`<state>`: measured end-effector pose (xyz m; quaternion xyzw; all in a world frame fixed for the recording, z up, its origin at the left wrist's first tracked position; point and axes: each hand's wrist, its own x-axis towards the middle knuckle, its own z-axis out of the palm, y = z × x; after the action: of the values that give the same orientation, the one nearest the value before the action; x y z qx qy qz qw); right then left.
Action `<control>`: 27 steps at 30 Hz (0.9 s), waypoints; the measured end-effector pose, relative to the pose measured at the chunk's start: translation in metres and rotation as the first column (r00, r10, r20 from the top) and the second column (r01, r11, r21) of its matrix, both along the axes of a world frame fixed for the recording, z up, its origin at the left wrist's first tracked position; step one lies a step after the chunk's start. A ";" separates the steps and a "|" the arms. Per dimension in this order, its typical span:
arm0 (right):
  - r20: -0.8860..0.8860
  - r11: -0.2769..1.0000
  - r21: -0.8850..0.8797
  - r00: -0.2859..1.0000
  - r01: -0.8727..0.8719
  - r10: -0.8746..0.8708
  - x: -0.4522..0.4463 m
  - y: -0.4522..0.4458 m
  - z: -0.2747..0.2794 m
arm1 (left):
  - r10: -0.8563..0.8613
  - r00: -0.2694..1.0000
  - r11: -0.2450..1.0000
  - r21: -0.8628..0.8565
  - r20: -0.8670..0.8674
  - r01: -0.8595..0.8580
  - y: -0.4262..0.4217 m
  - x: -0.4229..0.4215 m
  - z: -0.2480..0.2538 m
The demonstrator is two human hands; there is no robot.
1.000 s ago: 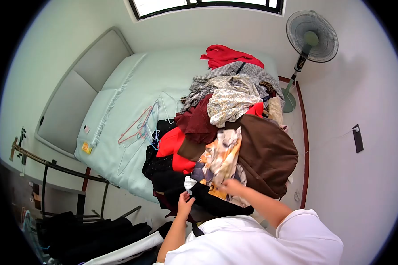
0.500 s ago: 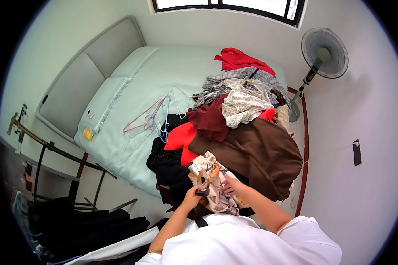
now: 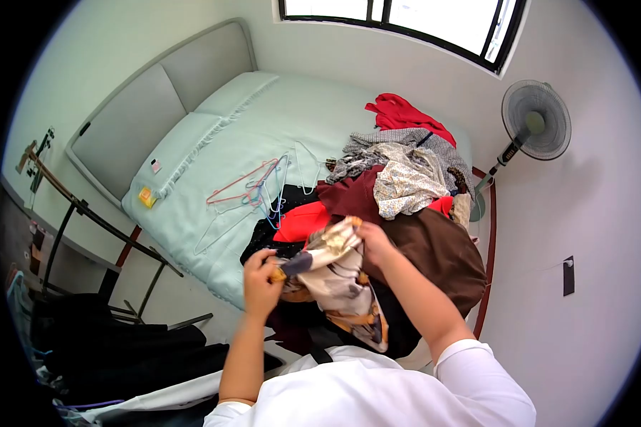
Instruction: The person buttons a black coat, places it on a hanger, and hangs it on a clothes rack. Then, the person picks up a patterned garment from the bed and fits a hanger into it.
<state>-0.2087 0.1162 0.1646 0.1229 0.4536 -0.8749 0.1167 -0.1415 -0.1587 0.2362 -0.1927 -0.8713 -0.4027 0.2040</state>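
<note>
A satiny cream garment (image 3: 338,285) with orange and dark grey print hangs between my two hands, above the near edge of the bed. My left hand (image 3: 262,283) is closed on its left edge, where a dark grey and orange part shows. At its upper right corner my right hand (image 3: 372,242) grips the cloth. The garment is bunched and partly blurred, so its kind is hard to make out. Just beyond it lie a brown garment (image 3: 434,252), a bright red piece (image 3: 303,220) and black clothing (image 3: 260,238).
Several hangers (image 3: 253,192) lie on the pale green bed (image 3: 299,107). More clothes, among them a floral piece (image 3: 409,181) and a red one (image 3: 406,117), are piled at its right. A standing fan (image 3: 536,121) is by the wall. Dark clothes (image 3: 128,341) hang at lower left.
Both hands have risen and moved apart, lifting and stretching the printed garment. My left hand has gone left and up. The view has shifted slightly.
</note>
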 end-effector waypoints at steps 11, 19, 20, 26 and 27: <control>-0.486 0.931 -0.259 0.799 0.256 -0.355 -0.045 0.047 0.169 | 0.154 0.979 0.986 -0.086 0.133 -0.143 -0.038 -0.013 0.084; -0.056 0.825 -0.175 0.831 0.537 -0.553 -0.009 0.140 0.029 | -0.332 0.910 0.917 -0.140 0.249 0.373 0.020 -0.007 -0.006; -0.004 0.827 -0.114 0.832 0.551 -0.555 0.007 0.146 0.003 | -0.370 0.872 0.907 -0.081 0.320 0.414 0.026 -0.004 -0.025; 0.495 0.751 0.324 0.573 0.576 -0.653 0.117 0.155 -0.133 | -0.400 0.700 0.847 -0.054 0.591 0.529 0.034 0.031 -0.128; 0.457 0.743 0.353 0.587 0.569 -0.668 0.125 0.150 -0.146 | -0.396 0.653 0.841 -0.029 0.646 0.540 0.033 0.037 -0.135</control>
<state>-0.0840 0.2664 0.0188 0.5316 0.3995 -0.7426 -0.0800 -0.1046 -0.1262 0.1012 -0.2909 -0.8471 -0.3833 -0.2257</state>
